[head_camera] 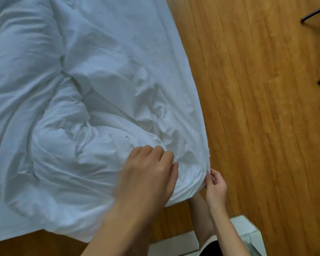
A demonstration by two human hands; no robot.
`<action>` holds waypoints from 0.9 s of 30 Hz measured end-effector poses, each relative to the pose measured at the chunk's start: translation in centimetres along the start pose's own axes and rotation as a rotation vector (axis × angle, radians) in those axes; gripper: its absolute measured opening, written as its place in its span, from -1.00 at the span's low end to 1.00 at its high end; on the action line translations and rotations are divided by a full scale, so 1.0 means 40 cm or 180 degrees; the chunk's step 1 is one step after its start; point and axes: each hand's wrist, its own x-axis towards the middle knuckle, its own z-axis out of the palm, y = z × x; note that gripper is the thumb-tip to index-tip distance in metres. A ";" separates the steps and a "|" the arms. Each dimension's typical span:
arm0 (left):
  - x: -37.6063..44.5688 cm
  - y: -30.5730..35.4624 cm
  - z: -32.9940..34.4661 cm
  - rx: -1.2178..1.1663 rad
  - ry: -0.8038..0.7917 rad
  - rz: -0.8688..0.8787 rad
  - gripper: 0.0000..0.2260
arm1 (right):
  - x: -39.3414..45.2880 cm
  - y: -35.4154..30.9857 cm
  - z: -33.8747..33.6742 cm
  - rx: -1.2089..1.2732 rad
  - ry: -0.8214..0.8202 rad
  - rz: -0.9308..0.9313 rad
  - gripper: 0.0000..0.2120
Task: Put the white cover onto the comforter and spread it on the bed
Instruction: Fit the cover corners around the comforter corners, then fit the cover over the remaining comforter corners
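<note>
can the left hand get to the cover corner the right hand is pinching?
Probably yes. The left hand rests on the white cover right beside that corner, which the right hand pinches at the bed edge. Only loose rumpled fabric lies between them.

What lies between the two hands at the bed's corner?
In the head view, only a bunched fold of the white cover lies between the left hand, resting on top, and the right hand, pinching its edge.
</note>
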 end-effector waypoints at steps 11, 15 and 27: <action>0.023 0.106 0.142 0.0321 -0.1029 0.0415 -0.75 | 0.081 0.102 -0.060 -0.1807 -0.0096 -0.0322 -0.98; 0.039 0.102 0.145 0.0250 -0.0994 0.0230 -0.78 | 0.161 0.149 0.048 -0.1709 -0.0553 0.0290 -0.81; 0.029 0.116 0.130 0.0398 -0.1202 0.0163 -0.81 | 0.081 0.009 -0.207 -0.1822 -0.0718 0.0723 -0.76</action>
